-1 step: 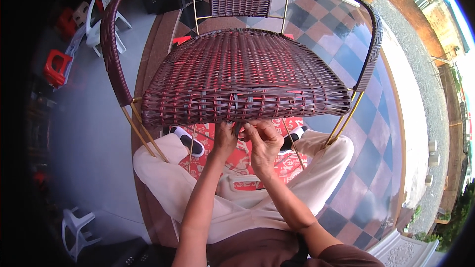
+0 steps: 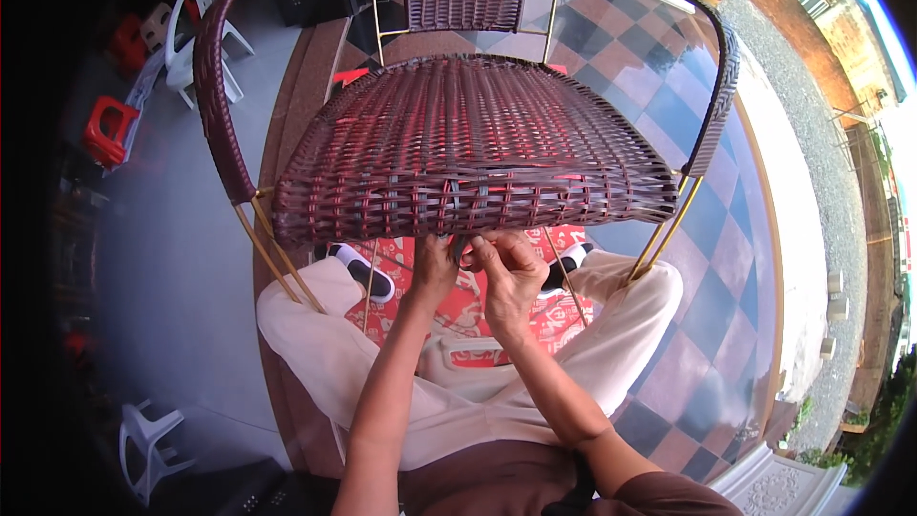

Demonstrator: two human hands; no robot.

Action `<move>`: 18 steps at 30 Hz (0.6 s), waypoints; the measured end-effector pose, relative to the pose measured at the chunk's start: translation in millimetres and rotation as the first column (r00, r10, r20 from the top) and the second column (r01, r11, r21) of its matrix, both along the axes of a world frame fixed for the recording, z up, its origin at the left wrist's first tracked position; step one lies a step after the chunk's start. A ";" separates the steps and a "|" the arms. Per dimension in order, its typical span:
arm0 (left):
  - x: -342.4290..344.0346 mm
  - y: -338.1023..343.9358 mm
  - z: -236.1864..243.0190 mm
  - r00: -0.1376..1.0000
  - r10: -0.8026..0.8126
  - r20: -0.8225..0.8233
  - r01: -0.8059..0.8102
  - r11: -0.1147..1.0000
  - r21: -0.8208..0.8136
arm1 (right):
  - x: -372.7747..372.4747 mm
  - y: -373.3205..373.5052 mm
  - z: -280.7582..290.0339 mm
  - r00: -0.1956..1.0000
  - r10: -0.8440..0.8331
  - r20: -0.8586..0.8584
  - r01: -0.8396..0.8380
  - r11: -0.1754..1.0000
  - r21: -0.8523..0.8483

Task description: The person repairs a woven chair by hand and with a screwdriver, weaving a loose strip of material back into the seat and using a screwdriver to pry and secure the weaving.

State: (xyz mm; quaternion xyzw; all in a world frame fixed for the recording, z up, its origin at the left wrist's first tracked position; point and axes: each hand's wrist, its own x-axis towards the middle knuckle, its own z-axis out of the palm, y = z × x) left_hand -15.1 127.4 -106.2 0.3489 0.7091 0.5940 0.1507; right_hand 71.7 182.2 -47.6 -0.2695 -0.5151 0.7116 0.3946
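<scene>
A dark red-brown woven wicker chair [image 2: 478, 119] stands before me, its seat's front edge facing me. Below the middle of that edge, my left hand [image 2: 436, 268] reaches up with its fingers drawn together, their tips partly hidden under the weave. My right hand [image 2: 511, 277] is beside it, thumb and fingers pinched on a thin dark weaving strip [image 2: 459, 247] at the underside of the rim. Several greyish strands cross the weave just above my hands. What the left fingertips hold is hidden.
Gold-coloured chair legs [image 2: 282, 253] stand by my knees. Red patterned sheeting [image 2: 549, 311] lies under the chair. Off to the left are a white plastic chair [image 2: 196, 33] and a red stool [image 2: 110, 131]. Checkered tiles [image 2: 707, 325] spread to the right.
</scene>
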 end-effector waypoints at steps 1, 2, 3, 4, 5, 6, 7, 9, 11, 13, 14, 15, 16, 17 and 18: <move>0.4 -0.1 1.4 1.000 -0.001 0.002 0.001 1.000 -0.001 | 0.4 0.3 0.0 1.000 0.008 -0.005 -0.008 1.000 -0.022; 0.5 -0.4 6.3 1.000 -0.015 0.008 0.015 0.999 0.037 | 0.5 0.2 -0.2 1.000 0.017 -0.011 -0.017 0.999 -0.044; 0.8 -0.6 8.8 0.999 -0.029 0.013 0.028 0.997 0.076 | 1.1 -0.7 -1.1 1.000 0.017 -0.009 -0.017 0.999 -0.045; 0.3 -2.2 5.4 0.999 -0.030 0.014 0.029 0.997 0.074 | 1.8 -2.5 -2.5 1.000 0.024 0.002 -0.024 0.998 -0.052; -0.6 -2.5 3.4 0.998 -0.039 0.046 0.036 0.997 0.064 | 2.4 -2.6 -2.6 0.999 0.029 0.013 -0.029 0.998 -0.053; 0.0 -2.0 2.8 0.996 -0.047 0.077 0.043 0.998 0.053 | 2.2 -2.8 -2.1 1.000 0.026 0.014 -0.026 0.998 -0.049; 3.1 -1.7 3.5 0.997 -0.022 0.071 0.017 0.997 0.073 | 1.5 -3.4 -1.6 0.999 0.034 -0.022 -0.037 0.992 -0.118; 2.1 -3.7 8.5 0.997 -0.028 0.070 0.022 0.997 0.078 | -0.2 -3.1 -2.7 0.996 0.044 -0.080 -0.060 0.976 -0.210; 4.5 0.7 18.0 1.000 -0.009 0.009 0.007 0.986 0.165 | -1.7 -4.3 -4.8 0.996 0.054 -0.073 -0.071 0.965 -0.252; 3.7 3.7 12.0 0.996 -0.031 0.087 0.012 0.976 0.218 | -1.8 -2.8 -4.1 0.996 0.057 -0.069 -0.072 0.966 -0.250; 3.0 4.7 9.4 0.995 -0.021 0.093 -0.002 0.970 0.245 | -2.4 -3.5 -5.0 0.996 0.055 -0.069 -0.070 0.966 -0.250; 1.9 2.9 8.6 0.995 -0.022 0.093 -0.001 0.969 0.245 | -3.0 -3.9 -6.2 0.996 0.052 -0.079 -0.070 0.968 -0.239; 0.8 0.5 9.5 0.994 -0.049 0.100 0.028 0.978 0.205 | -3.2 -4.3 -7.1 0.995 0.051 -0.087 -0.070 0.971 -0.228; -0.6 -1.2 11.2 0.992 -0.075 0.106 0.057 0.985 0.165 | -3.6 -5.1 -4.8 0.995 0.042 -0.087 -0.062 0.968 -0.243; -1.1 -1.8 7.5 0.992 -0.074 0.104 0.056 0.985 0.166 | -3.4 -5.6 -4.4 0.995 0.043 -0.089 -0.064 0.968 -0.243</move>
